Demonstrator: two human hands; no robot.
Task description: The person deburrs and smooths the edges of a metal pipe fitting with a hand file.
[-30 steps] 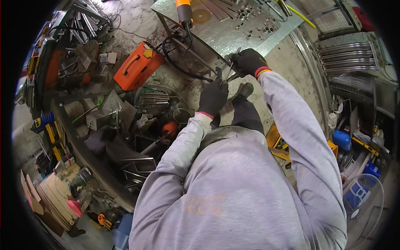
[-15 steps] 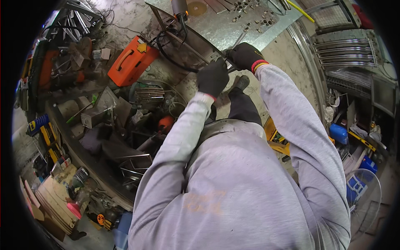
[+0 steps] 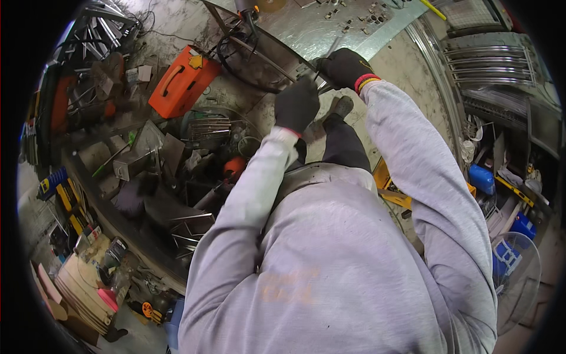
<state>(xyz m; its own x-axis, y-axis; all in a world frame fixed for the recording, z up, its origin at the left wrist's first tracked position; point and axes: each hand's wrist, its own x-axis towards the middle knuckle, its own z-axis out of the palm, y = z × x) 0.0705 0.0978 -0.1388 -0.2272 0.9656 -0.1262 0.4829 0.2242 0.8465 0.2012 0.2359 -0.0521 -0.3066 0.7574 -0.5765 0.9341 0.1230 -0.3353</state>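
Both my hands wear dark gloves and are held close together in front of me, at a corner of a metal frame (image 3: pixel 274 46). My left hand (image 3: pixel 296 105) is closed in a fist, its back toward me; what it grips is hidden beneath the glove. Just beyond it to the right, my right hand (image 3: pixel 345 68) is also closed, its fingers bent at the frame's near end. Short shiny metal bars (image 3: pixel 323 88) show between the two hands. What the right fingers hold cannot be made out. A power tool (image 3: pixel 247 12) with a black cable rests by the frame's far side.
An orange toolbox-like case (image 3: pixel 183 82) stands left of the frame. Several small metal pieces (image 3: pixel 364 22) lie on a shiny sheet (image 3: pixel 318 32) ahead. Scrap and tools crowd a bin (image 3: pixel 130 236) at left. Polished tubes (image 3: pixel 489 65) and a fan (image 3: pixel 516 277) are at right.
My left hand has shifted slightly toward me, turning so its back shows more. My right hand stays at the frame's end. The view has tilted slightly, moving the far things upward.
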